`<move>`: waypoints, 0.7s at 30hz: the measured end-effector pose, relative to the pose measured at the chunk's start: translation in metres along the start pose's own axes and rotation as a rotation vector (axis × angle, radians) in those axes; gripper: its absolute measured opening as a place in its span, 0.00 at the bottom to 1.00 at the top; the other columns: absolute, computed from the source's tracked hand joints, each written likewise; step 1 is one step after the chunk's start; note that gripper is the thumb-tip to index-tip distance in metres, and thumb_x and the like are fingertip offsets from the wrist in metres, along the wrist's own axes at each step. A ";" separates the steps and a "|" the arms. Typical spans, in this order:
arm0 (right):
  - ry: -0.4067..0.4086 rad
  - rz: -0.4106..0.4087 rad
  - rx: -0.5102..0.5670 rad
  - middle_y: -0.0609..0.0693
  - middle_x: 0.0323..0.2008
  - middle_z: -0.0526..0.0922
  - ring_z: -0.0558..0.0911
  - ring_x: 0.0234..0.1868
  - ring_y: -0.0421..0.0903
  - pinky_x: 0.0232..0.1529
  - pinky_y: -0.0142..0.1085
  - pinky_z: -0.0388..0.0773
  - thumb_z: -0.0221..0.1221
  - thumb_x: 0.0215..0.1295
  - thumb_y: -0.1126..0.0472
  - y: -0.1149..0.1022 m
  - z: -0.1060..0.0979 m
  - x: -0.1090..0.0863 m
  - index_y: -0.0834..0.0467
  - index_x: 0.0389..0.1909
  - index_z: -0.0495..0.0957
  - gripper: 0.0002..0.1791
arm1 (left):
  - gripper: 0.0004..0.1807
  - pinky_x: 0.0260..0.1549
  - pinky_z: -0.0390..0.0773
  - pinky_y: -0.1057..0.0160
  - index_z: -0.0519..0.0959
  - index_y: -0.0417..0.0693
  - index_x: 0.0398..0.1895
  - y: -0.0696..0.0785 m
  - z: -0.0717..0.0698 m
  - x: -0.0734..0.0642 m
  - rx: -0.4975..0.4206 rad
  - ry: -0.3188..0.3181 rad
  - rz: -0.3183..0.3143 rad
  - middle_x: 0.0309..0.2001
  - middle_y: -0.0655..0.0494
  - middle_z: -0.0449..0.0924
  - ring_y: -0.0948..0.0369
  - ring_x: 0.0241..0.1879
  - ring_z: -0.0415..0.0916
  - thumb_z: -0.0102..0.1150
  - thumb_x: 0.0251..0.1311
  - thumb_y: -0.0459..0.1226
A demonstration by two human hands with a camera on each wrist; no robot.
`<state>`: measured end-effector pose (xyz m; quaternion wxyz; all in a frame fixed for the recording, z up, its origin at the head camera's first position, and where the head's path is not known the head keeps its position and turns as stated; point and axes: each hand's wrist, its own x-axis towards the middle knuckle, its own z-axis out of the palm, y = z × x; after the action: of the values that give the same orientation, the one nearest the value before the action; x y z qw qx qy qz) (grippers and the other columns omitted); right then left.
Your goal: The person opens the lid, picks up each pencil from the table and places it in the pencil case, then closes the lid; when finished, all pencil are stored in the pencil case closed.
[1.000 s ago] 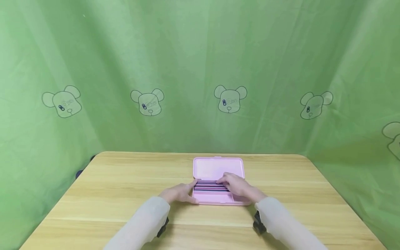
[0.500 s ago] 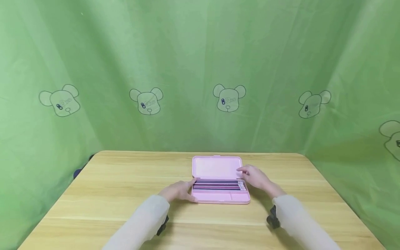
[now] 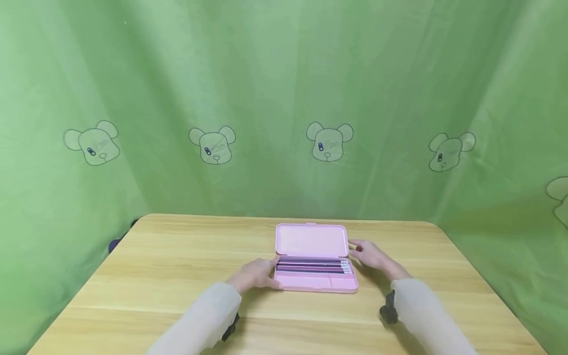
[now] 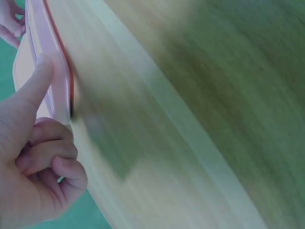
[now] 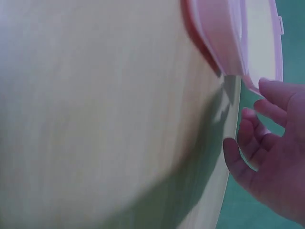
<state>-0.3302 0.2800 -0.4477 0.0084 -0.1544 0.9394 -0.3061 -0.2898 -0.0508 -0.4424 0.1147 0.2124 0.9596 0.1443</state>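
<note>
A pink pencil case (image 3: 303, 281) lies on the wooden table, its lid (image 3: 312, 240) folded back toward the far edge. Several dark striped pencils (image 3: 310, 266) lie side by side in the rear compartment, white ends to the right. My left hand (image 3: 255, 275) holds the left end of the case; in the left wrist view the thumb (image 4: 40, 78) rests on its front side and the other fingers curl by the end. My right hand (image 3: 372, 255) is at the lid's right edge with loosely bent fingers holding nothing; in the right wrist view the index fingertip overlaps the lid's corner.
The wooden table (image 3: 155, 286) spreads out around the case on all sides. A green curtain (image 3: 266, 98) with bear-head drawings hangs behind and beside it. Two small front compartments of the case hold no visible items.
My right hand has lifted off the pencils and moved right, out to the lid's right edge, uncovering their white ends. My left hand has stayed at the left end.
</note>
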 end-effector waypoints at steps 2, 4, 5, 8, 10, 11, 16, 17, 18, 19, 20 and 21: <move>-0.018 0.024 0.068 0.62 0.35 0.78 0.75 0.30 0.47 0.29 0.36 0.74 0.53 0.62 0.61 0.001 0.001 0.000 0.75 0.59 0.62 0.28 | 0.50 0.55 0.71 0.54 0.56 0.45 0.68 0.000 0.002 0.000 -0.014 -0.001 0.007 0.57 0.39 0.71 0.49 0.55 0.71 0.65 0.43 0.56; -0.038 0.050 0.162 0.60 0.31 0.77 0.74 0.25 0.46 0.26 0.36 0.74 0.52 0.64 0.61 0.003 0.000 -0.001 0.75 0.59 0.60 0.28 | 0.50 0.54 0.71 0.53 0.56 0.45 0.68 0.000 0.004 0.000 -0.030 0.001 0.009 0.58 0.39 0.70 0.49 0.55 0.71 0.66 0.43 0.56; -0.048 0.065 0.210 0.59 0.27 0.76 0.72 0.21 0.45 0.23 0.35 0.73 0.51 0.64 0.61 0.004 -0.001 -0.001 0.75 0.60 0.59 0.29 | 0.50 0.54 0.72 0.53 0.56 0.45 0.68 0.000 0.005 0.000 -0.037 0.004 0.012 0.58 0.39 0.70 0.49 0.54 0.71 0.66 0.43 0.56; -0.048 0.105 0.325 0.52 0.18 0.71 0.67 0.16 0.42 0.17 0.34 0.69 0.49 0.67 0.59 0.005 -0.006 -0.005 0.74 0.61 0.58 0.29 | 0.50 0.52 0.73 0.52 0.56 0.45 0.68 0.000 0.007 0.000 -0.059 0.015 0.020 0.57 0.38 0.70 0.49 0.54 0.71 0.66 0.43 0.55; -0.040 0.134 0.358 0.49 0.14 0.66 0.64 0.15 0.42 0.17 0.35 0.68 0.47 0.68 0.54 0.003 -0.011 -0.007 0.73 0.62 0.58 0.31 | 0.50 0.52 0.73 0.52 0.56 0.45 0.68 0.000 0.008 0.000 -0.067 0.024 0.025 0.57 0.38 0.70 0.48 0.53 0.72 0.66 0.43 0.55; -0.029 0.149 0.352 0.50 0.15 0.66 0.65 0.16 0.43 0.19 0.35 0.69 0.46 0.69 0.51 0.002 -0.013 -0.008 0.72 0.62 0.58 0.32 | 0.50 0.52 0.73 0.52 0.56 0.45 0.68 0.000 0.008 0.001 -0.073 0.028 0.030 0.57 0.38 0.70 0.48 0.53 0.72 0.66 0.43 0.55; 0.011 0.182 0.276 0.71 0.43 0.74 0.75 0.40 0.58 0.42 0.48 0.75 0.38 0.69 0.41 -0.007 -0.019 -0.016 0.71 0.60 0.62 0.37 | 0.50 0.52 0.72 0.51 0.56 0.44 0.68 -0.003 0.007 -0.002 -0.091 0.040 0.038 0.57 0.37 0.70 0.47 0.53 0.72 0.66 0.43 0.54; 0.019 0.177 0.255 0.73 0.50 0.71 0.73 0.45 0.61 0.45 0.50 0.74 0.36 0.70 0.41 -0.008 -0.019 -0.017 0.71 0.59 0.64 0.36 | 0.50 0.53 0.72 0.51 0.56 0.44 0.68 -0.003 0.007 -0.002 -0.091 0.040 0.040 0.57 0.37 0.70 0.48 0.52 0.72 0.66 0.43 0.54; 0.027 0.167 0.241 0.73 0.53 0.69 0.73 0.47 0.62 0.46 0.52 0.74 0.35 0.70 0.41 -0.010 -0.019 -0.018 0.71 0.57 0.66 0.36 | 0.51 0.53 0.72 0.52 0.56 0.44 0.68 -0.003 0.006 -0.002 -0.088 0.040 0.041 0.57 0.37 0.70 0.48 0.52 0.72 0.66 0.43 0.54; 0.039 0.161 0.226 0.73 0.51 0.70 0.73 0.46 0.61 0.45 0.52 0.74 0.35 0.70 0.41 -0.011 -0.020 -0.019 0.71 0.56 0.68 0.36 | 0.51 0.53 0.72 0.52 0.56 0.44 0.68 -0.004 0.006 -0.002 -0.085 0.039 0.041 0.57 0.36 0.70 0.49 0.51 0.73 0.66 0.43 0.55; 0.052 0.152 0.210 0.72 0.51 0.71 0.74 0.46 0.61 0.45 0.52 0.74 0.34 0.70 0.41 -0.012 -0.020 -0.019 0.70 0.54 0.70 0.36 | 0.51 0.53 0.72 0.52 0.55 0.45 0.69 -0.004 0.005 -0.002 -0.078 0.036 0.037 0.57 0.37 0.70 0.50 0.50 0.74 0.66 0.43 0.55; 0.065 0.139 0.191 0.72 0.50 0.72 0.74 0.46 0.62 0.45 0.53 0.74 0.35 0.71 0.42 -0.014 -0.019 -0.019 0.70 0.52 0.71 0.35 | 0.51 0.52 0.72 0.52 0.55 0.45 0.69 -0.004 0.005 -0.002 -0.069 0.035 0.037 0.56 0.37 0.71 0.50 0.49 0.74 0.66 0.43 0.55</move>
<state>-0.3103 0.2862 -0.4255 0.0140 -0.0774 0.9142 -0.3976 -0.2881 -0.0541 -0.4479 0.1025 0.2233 0.9519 0.1829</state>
